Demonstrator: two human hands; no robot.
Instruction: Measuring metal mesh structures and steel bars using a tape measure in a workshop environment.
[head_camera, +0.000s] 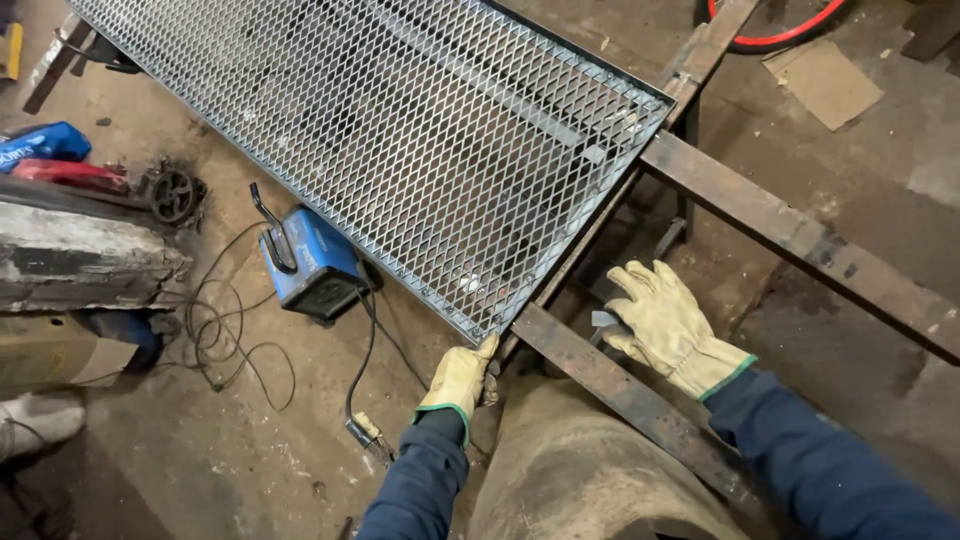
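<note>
The left hand (458, 380), in a pale yellow work glove with a dark blue sleeve behind it, is closed around the near corner of the mesh panel (400, 130), its thumb lying up against the panel's edge. The right hand (665, 320), gloved the same way, lies open with fingers spread, resting by a rusty steel bar (630, 395) that runs diagonally between the two hands; whether it presses on the bar or on something small and grey under its fingers I cannot tell. The mesh panel, a large framed sheet of grey expanded metal, stretches away from the left hand up and to the left, filling the upper middle of the view, so the hands sit at its nearest corner and just to the right of it. It lies over a rusty steel frame, whose second bar (800, 240) runs off to the right, well apart from the right hand. On the dirty concrete floor (220, 450) to the left of the panel stands a blue welding machine (308, 262) with black cables (230, 340) coiled beside it.
</note>
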